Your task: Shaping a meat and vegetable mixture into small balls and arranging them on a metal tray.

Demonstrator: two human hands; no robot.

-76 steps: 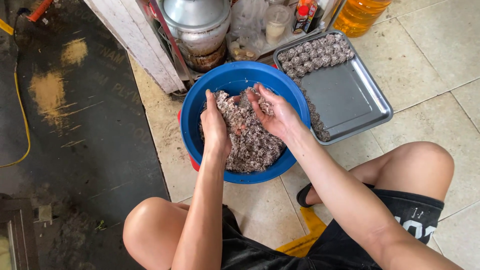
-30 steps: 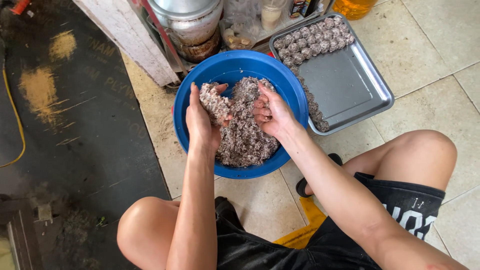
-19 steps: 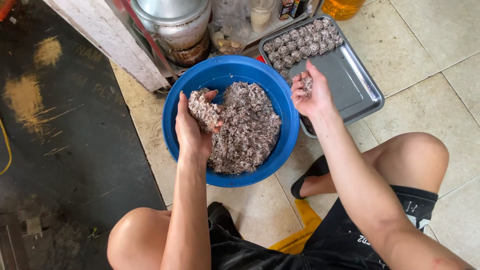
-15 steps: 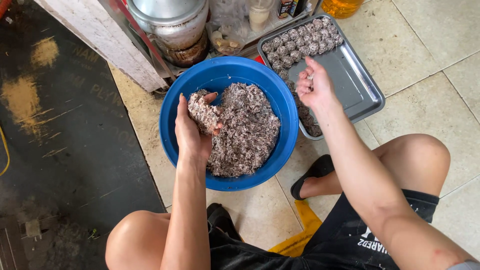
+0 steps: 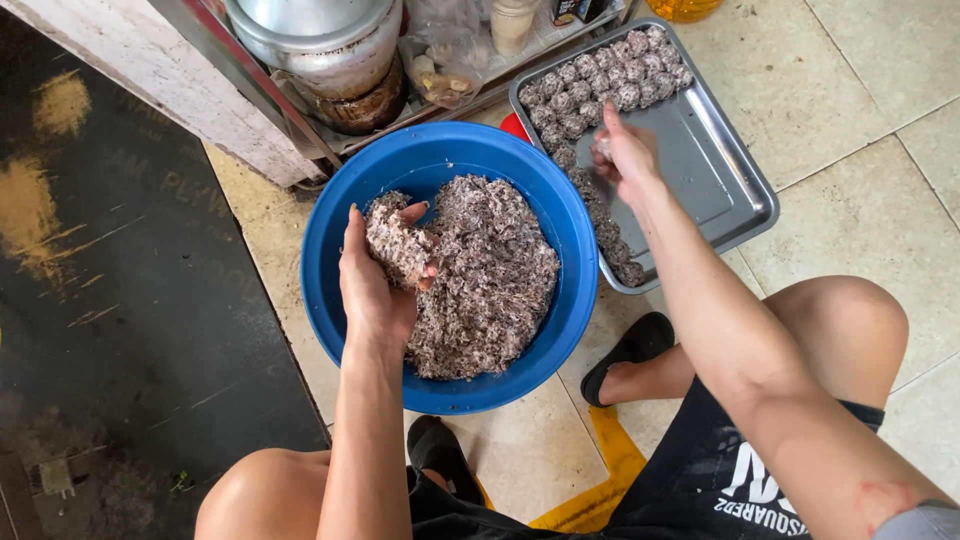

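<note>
The left hand [image 5: 375,290] is cupping a soft, sticky clump of minced mixture [image 5: 398,243] at nine o'clock in the blue basin [image 5: 330,300], best scooped underneath, while the right hand [image 5: 625,155] is pinching a small ball [image 5: 602,146] over the steel tray [image 5: 735,200].

Left hand [image 5: 378,285] sits left of centre, palm up, fingers curled closed. Right hand [image 5: 625,155] reaches to the upper right, fingertips pinched, forearm running down to the lower right.
</note>
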